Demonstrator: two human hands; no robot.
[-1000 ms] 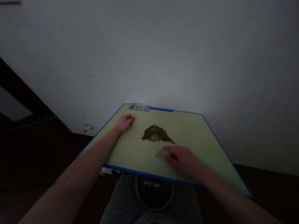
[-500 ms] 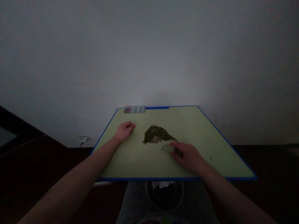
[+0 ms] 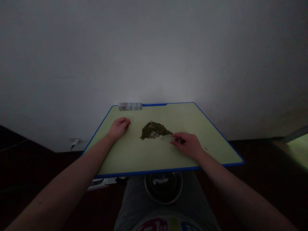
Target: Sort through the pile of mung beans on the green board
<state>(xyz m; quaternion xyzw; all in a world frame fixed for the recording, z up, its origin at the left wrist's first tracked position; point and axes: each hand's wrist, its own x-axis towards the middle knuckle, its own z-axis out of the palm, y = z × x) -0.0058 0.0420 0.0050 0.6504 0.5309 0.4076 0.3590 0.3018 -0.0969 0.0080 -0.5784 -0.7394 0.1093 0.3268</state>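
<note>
My right hand (image 3: 187, 144) pinches a clear, half-round piece that looks like a protractor (image 3: 167, 138). Its curved edge lies low over the board, at the near right end of a heap of small dark-green grains (image 3: 157, 128). Paler bits show in the near part of the heap, and the kind of grain is too dim to tell. To the left of the heap, my left hand (image 3: 119, 126) rests closed on the board, fingers curled together. Whatever those fingers may hold is hidden. Beneath everything is a pale yellow-green board (image 3: 134, 157) with a blue rim.
A metal bowl (image 3: 163, 202) sits on my lap under the board's near edge. At the far left edge of the board is a blurred-out label (image 3: 130, 106). A small dark speck (image 3: 206, 148) lies right of my right hand. A plugged socket (image 3: 75, 142) is on the wall.
The camera view has shifted, so the board sits higher and further left. My right hand has brought the protractor closer to the heap's right end. My left hand stays in place on the board.
</note>
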